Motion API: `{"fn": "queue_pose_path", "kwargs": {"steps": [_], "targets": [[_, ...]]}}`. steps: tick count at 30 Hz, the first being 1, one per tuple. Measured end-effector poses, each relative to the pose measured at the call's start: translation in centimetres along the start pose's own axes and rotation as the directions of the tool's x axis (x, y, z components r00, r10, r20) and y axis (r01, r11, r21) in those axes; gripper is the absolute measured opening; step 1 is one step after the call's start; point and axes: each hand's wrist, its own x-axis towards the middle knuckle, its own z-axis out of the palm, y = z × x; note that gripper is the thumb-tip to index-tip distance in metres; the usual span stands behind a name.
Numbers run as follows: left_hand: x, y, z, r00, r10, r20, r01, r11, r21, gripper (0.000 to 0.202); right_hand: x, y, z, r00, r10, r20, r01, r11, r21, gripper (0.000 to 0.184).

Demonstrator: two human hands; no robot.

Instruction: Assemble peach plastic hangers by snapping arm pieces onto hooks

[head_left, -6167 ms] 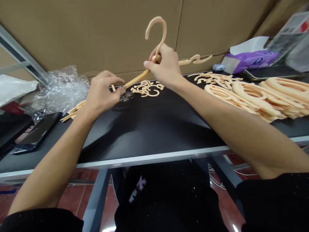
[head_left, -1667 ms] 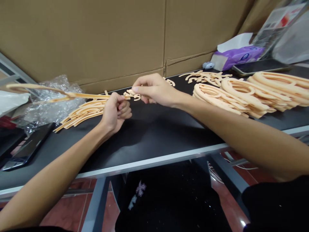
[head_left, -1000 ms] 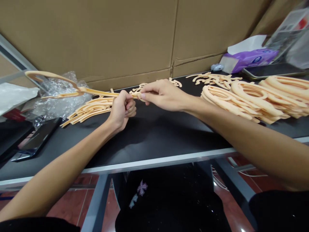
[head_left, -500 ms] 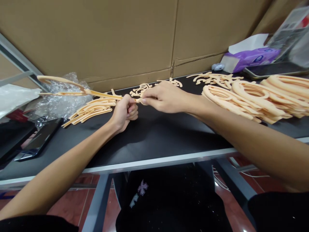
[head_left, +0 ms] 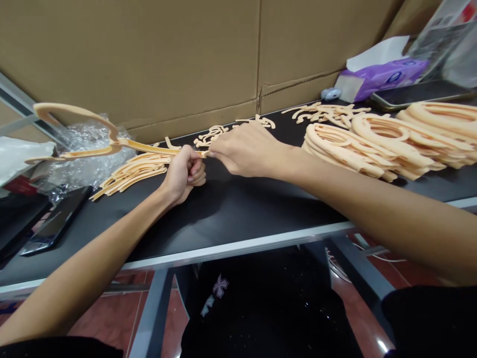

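My left hand (head_left: 187, 173) is closed in a fist around the long arm of a peach-coloured looped piece (head_left: 82, 152). Its wide, twisted loop sticks out to the left above the table. Fingers of my right hand (head_left: 248, 149) pinch the narrow right end of the same piece, close beside the left fist; the fingertips are partly hidden. Under and left of my left hand lies a pile of thin peach strips (head_left: 139, 170). Small curved offcuts (head_left: 212, 134) lie just behind my hands.
On the right stand stacks of peach looped pieces (head_left: 350, 149), with more curved bits (head_left: 324, 113) behind them. A purple tissue pack (head_left: 387, 77) and a dark tablet-like device (head_left: 421, 93) are at the back right. Clear plastic wrap (head_left: 85, 149) and a phone (head_left: 55, 221) lie left. Cardboard (head_left: 167, 59) walls the back.
The looped end has swung and tilted, its lower side now dropping further left. Both hands stay together on the piece, and the whole view has shifted slightly.
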Motion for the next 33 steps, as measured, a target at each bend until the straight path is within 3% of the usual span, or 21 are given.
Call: {"fn": "queue_pose_path", "kwargs": {"steps": [6,11,20,27,29,33], "targets": [[0.2,-0.1,-0.1,1.000,0.015,-0.006,-0.015,1.000,0.016,0.064,0.1,-0.8,-0.3,0.999,-0.002,0.038,0.004,0.998,-0.069,0.034],[0.1,0.2,-0.2,0.999,0.037,0.021,-0.037,0.999,0.004,0.063,0.2,-0.4,-0.1,1.000,-0.004,0.001,0.004,1.000,-0.027,0.033],[-0.8,1.9,0.4,0.991,0.126,0.035,-0.127,0.992,0.015,0.074,0.2,1.2,-0.1,0.988,0.019,-0.151,-0.002,0.994,0.111,0.040],[0.0,1.8,-0.5,0.986,0.134,-0.095,-0.141,0.988,-0.068,0.067,0.1,0.8,-0.1,0.932,0.032,-0.361,0.009,0.994,0.111,0.045],[0.1,1.8,-0.8,0.983,0.143,-0.115,-0.153,0.985,-0.083,0.066,0.2,0.4,0.2,0.943,0.071,-0.326,-0.012,0.983,0.181,0.045],[-0.1,2.0,-0.6,0.982,0.156,-0.103,-0.164,0.983,-0.078,0.066,0.6,-0.2,1.6,0.968,0.202,-0.149,-0.123,0.899,0.420,0.048]]}}
